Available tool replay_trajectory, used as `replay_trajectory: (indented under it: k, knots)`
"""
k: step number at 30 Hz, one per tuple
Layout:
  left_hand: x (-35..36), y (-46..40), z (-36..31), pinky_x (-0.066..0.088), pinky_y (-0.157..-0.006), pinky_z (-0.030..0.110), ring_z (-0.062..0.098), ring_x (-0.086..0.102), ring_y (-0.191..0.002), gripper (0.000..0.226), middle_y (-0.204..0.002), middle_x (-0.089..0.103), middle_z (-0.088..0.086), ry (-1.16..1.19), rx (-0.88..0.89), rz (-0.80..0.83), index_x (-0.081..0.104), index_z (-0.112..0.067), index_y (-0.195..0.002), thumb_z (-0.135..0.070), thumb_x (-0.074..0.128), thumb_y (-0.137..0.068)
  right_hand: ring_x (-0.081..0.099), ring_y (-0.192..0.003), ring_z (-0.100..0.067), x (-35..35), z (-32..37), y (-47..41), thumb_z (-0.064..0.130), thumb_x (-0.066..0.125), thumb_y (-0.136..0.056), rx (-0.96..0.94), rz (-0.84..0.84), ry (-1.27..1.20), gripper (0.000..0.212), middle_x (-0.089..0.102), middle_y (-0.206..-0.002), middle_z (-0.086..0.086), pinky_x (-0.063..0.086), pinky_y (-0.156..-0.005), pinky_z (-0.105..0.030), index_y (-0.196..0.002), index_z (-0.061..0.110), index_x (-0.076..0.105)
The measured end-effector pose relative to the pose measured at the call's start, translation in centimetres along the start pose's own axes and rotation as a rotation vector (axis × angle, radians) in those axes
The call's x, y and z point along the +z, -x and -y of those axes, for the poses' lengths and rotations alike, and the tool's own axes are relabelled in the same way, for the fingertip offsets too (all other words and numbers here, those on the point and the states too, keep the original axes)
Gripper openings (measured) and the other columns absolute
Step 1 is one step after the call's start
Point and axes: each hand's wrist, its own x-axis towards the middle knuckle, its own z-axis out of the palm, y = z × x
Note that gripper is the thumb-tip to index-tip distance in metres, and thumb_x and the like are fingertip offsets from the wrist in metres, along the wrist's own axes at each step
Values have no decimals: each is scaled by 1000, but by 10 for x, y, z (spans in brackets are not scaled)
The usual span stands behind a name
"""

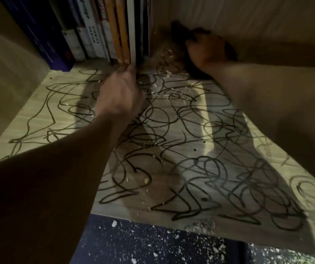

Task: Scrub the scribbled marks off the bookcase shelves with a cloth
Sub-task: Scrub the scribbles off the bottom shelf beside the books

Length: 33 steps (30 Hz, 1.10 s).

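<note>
Your right hand [208, 49] presses a dark crumpled cloth [188, 61] under its curled fingers at the far right of the scribbled pale wooden shelf [191, 141], while your left hand [119, 96], fingers bunched, touches the upright books [122, 35].

Dim, warm-tinted, wide-angle bend at edges.
Light from behind the camera falls in pale bands across the scribbled light-wood shelf board [200, 130]; both forearms throw broad shadows. Left hand [119, 94] motion-blurred, right hand [208, 50] murky in the back corner.
</note>
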Motion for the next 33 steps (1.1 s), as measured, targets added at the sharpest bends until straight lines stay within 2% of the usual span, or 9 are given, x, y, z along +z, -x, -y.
replay_trajectory:
  k: [3, 8, 12, 18, 22, 27, 29, 31, 33]
  knots:
    - [-2, 2, -1, 46, -83, 41, 37, 56, -108, 37, -123, 58, 15, -9, -21, -14, 52, -13, -126, -8, 42, -90, 49, -123, -30, 3, 20, 16, 36, 34, -100, -153, 114, -72, 42, 53, -136, -13, 36, -97, -32, -130, 16, 55]
    - [-6, 8, 2, 47, -83, 35, 31, 58, -107, 37, -121, 61, 15, 99, 56, -110, 57, -7, -121, -1, 42, -89, 53, -113, -25, -8, 6, 48, 36, 44, -98, -214, 271, -232, 37, 58, -125, -9, 37, -79, -24, -127, 17, 57]
    - [-12, 24, 5, 39, -77, 19, 23, 59, -101, 35, -114, 63, 13, 184, 76, -163, 60, -7, -117, 1, 42, -88, 51, -115, -24, -9, -2, 81, 34, 48, -96, -256, 335, -273, 37, 57, -124, -7, 41, -94, -33, -129, 19, 56]
    - [-33, 69, 6, 47, -84, 26, 14, 56, -97, 26, -113, 63, 8, 263, -18, -83, 58, -10, -112, -4, 48, -90, 43, -132, -18, -8, -10, 135, 30, 53, -87, -450, 311, -306, 45, 52, -139, -2, 28, -113, -31, -132, 21, 57]
    - [-45, 95, 11, 52, -88, 29, 18, 60, -107, 32, -119, 63, 9, 373, -132, -80, 57, -11, -119, 0, 46, -90, 30, -139, -14, -19, -7, 186, 39, 41, -85, -554, 373, -217, 56, 41, -148, 1, 13, -115, -36, -139, 27, 47]
    - [-57, 112, 18, 59, -80, 39, 21, 64, -101, 36, -116, 64, 9, 536, -261, -24, 57, -11, -120, 3, 43, -90, 27, -139, -8, -28, -2, 239, 40, 36, -87, -620, 426, -217, 56, 40, -148, 7, 4, -113, -34, -141, 29, 44]
    - [-60, 116, 19, 59, -74, 25, 15, 62, -97, 34, -114, 64, 4, 557, -306, -1, 57, -12, -120, 1, 44, -92, 28, -138, -7, -29, 0, 252, 38, 38, -88, -654, 418, -243, 53, 43, -146, 10, 5, -112, -31, -139, 28, 47]
    - [-65, 118, 17, 49, -69, 6, 10, 58, -96, 37, -115, 63, 3, 543, -335, 15, 58, -11, -121, 4, 42, -91, 28, -137, -5, -26, 0, 262, 36, 41, -89, -701, 419, -259, 49, 44, -144, 14, 4, -111, -27, -137, 28, 50]
    - [-66, 118, 14, 43, -79, 7, 12, 57, -100, 38, -117, 64, 6, 510, -334, 6, 59, -11, -120, 3, 43, -89, 28, -137, -5, -24, 1, 273, 34, 43, -90, -757, 431, -273, 45, 44, -143, 17, 4, -111, -27, -134, 28, 53]
